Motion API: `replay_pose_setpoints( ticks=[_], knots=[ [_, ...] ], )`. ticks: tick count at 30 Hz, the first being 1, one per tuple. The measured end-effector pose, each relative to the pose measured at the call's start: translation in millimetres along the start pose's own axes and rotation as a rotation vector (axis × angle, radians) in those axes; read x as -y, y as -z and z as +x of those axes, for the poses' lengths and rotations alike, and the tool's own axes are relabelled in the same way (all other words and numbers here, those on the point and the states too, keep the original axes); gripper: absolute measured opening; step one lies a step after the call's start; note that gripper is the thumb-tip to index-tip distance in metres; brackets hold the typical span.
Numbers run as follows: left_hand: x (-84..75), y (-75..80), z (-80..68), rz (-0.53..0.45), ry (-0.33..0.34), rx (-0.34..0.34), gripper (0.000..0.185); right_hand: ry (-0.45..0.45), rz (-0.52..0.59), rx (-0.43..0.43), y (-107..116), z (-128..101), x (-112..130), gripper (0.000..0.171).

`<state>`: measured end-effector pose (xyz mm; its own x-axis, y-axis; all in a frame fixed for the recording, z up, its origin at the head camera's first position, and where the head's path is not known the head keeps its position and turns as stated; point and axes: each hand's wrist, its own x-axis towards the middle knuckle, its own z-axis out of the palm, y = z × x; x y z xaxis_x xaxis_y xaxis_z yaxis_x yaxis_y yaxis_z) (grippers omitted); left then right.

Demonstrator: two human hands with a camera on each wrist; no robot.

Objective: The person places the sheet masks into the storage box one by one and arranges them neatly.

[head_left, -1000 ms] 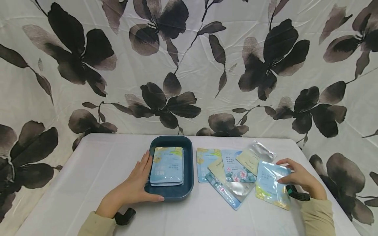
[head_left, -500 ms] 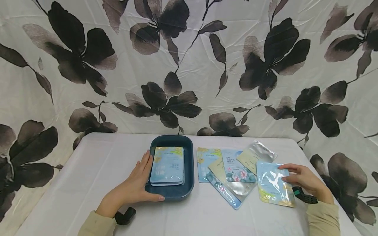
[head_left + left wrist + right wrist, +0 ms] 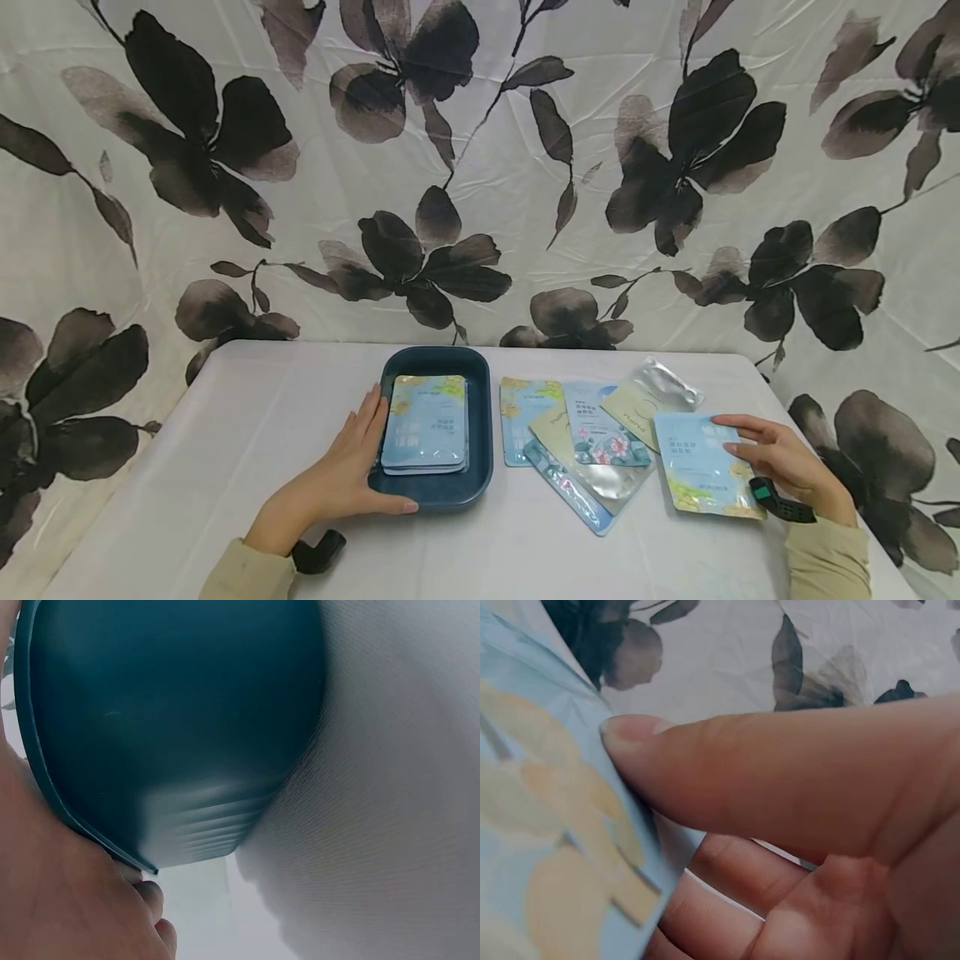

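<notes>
My left hand (image 3: 337,471) lies against the left side and near-left corner of a dark blue tray (image 3: 480,487), fingers straight along its rim and thumb stretched along the front. The tray's outer wall (image 3: 187,712) fills much of the left wrist view. Inside it is a neat stack of light blue sheet mask packets (image 3: 424,423). My right hand (image 3: 791,467) pinches another light blue sheet mask packet (image 3: 701,467) with yellow flowers by its upper right edge. In the right wrist view the thumb (image 3: 705,765) presses on this packet's face, with fingers behind it.
Between tray and right hand, several packets overlap: a light blue one (image 3: 525,417), a floral one (image 3: 607,429), a cream one marked PUPU (image 3: 630,408) and a narrow blue one (image 3: 573,492). A silver packet end (image 3: 667,383) shows behind. A floral cloth (image 3: 555,167) hangs behind the white table.
My right hand has shifted a little to the right with the packet, moving it away from the overlapping pile; its tilt and glare have changed. The left hand and tray stay put.
</notes>
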<state>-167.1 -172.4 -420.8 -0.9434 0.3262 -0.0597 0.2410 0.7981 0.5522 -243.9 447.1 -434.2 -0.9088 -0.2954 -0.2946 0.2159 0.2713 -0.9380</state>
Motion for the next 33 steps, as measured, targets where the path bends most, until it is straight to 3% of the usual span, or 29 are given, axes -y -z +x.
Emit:
replay_pose_setpoints(
  ticks=[11,21,33],
  knots=[
    [-1.0,-0.2,-0.5,0.006,0.001,-0.001,0.148,0.116,0.14,-0.003,-6,5,3,0.04],
    [-0.6,-0.7,0.0,0.015,0.022,-0.001,0.149,0.124,0.252,-0.078,-25,18,11,0.041],
    [-0.1,-1.6,1.1,0.002,0.023,0.002,0.149,0.103,0.167,-0.152,-59,42,21,0.051]
  ],
)
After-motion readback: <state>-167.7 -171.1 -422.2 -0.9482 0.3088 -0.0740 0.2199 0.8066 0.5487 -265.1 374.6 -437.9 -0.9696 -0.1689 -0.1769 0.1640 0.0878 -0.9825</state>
